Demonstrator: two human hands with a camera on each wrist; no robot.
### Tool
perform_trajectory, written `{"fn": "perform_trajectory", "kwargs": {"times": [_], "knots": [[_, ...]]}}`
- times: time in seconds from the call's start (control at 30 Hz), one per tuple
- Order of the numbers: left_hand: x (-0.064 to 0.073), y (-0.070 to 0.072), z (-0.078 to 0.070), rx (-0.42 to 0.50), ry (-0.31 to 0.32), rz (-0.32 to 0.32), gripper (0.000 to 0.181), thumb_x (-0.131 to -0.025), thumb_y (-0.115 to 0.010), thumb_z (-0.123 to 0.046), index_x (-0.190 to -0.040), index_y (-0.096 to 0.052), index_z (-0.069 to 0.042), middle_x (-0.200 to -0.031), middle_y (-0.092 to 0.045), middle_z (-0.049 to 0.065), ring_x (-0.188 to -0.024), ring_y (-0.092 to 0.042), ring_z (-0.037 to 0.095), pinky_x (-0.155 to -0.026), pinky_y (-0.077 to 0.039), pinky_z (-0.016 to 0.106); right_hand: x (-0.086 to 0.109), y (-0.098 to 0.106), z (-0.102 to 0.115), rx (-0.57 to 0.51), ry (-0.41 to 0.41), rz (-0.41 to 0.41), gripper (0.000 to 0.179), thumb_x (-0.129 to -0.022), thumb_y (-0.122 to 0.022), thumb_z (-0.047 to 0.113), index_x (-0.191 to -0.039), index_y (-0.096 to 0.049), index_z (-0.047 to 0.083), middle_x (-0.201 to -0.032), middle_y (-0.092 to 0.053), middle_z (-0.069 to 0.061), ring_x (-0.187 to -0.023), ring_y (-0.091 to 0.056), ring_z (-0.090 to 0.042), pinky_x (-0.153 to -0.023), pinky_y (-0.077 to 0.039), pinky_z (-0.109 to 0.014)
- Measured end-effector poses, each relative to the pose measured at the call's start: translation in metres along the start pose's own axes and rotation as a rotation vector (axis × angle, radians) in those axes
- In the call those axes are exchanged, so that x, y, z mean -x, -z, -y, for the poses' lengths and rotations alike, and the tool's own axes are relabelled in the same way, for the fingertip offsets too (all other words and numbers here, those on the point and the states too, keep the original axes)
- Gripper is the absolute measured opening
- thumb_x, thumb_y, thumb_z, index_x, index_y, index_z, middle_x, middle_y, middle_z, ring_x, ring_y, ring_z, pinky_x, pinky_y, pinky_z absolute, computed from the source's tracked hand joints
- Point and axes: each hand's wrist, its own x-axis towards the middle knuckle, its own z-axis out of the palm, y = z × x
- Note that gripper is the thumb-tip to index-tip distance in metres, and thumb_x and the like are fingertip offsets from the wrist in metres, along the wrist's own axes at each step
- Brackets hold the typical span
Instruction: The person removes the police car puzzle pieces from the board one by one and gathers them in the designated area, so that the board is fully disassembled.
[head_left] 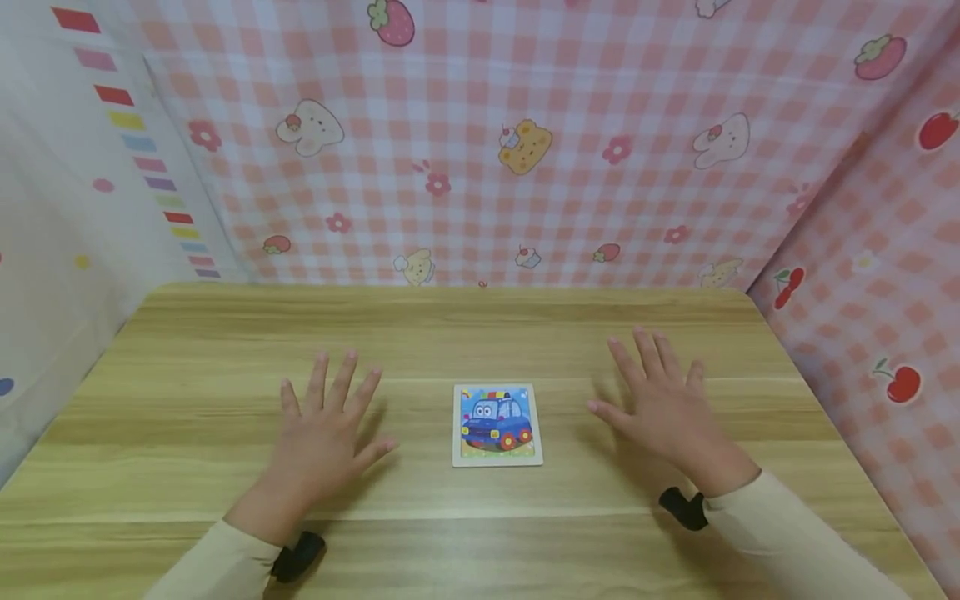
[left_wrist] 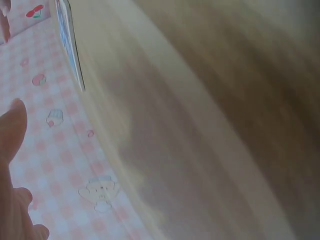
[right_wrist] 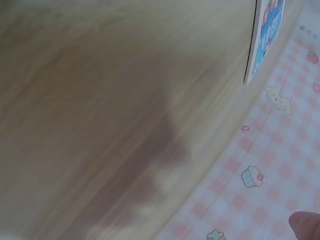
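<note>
A small square picture puzzle (head_left: 498, 425) with a pale frame and a blue cartoon car lies flat at the middle of the table. To its left my left hand (head_left: 321, 442) is held with fingers spread, holding nothing. On the other side my right hand (head_left: 663, 412) is spread too, its thumb pointing at the puzzle from a short gap. In the left wrist view the puzzle (left_wrist: 69, 42) shows edge-on at the top left, with the thumb (left_wrist: 14, 130) at the left border. The right wrist view has the puzzle (right_wrist: 264, 37) at the top right and a fingertip (right_wrist: 306, 226) low in the corner.
The wood-grain table (head_left: 420, 550) reaches back to a pink checked cloth (head_left: 465, 100) with cartoon animals and fruit. Another checked cloth (head_left: 862, 308) hangs at the right, a pale one (head_left: 60, 208) at the left. Dark wrist bands (head_left: 300, 557) sit at both cuffs.
</note>
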Motion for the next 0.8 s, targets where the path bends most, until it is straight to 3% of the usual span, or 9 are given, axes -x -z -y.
{"fn": "perform_trajectory", "kwargs": {"times": [0.53, 0.8], "knots": [[-0.007, -0.011, -0.030, 0.015, -0.134, -0.014, 0.086, -0.084, -0.061, -0.062, -0.152, -0.031, -0.018, -0.160, -0.016, 0.015, -0.145, -0.007, 0.044, -0.105, -0.013, 0.074, -0.019, -0.014, 0.025, -0.092, 0.080, -0.017, 0.084, -0.092, -0.054, 0.057, -0.156, -0.018, 0.015, -0.161, -0.009, -0.017, -0.146, -0.006, -0.041, -0.103, -0.007, -0.076], [-0.010, -0.012, -0.045, 0.075, -0.281, -0.006, 0.087, -0.083, -0.064, -0.059, -0.152, -0.032, -0.018, -0.159, -0.017, 0.015, -0.145, -0.011, 0.042, -0.105, -0.017, 0.072, -0.027, -0.022, 0.036, -0.139, 0.113, -0.034, 0.082, -0.091, -0.057, 0.053, -0.154, -0.024, 0.013, -0.160, -0.016, -0.015, -0.146, -0.011, -0.039, -0.105, -0.014, -0.073]]}}
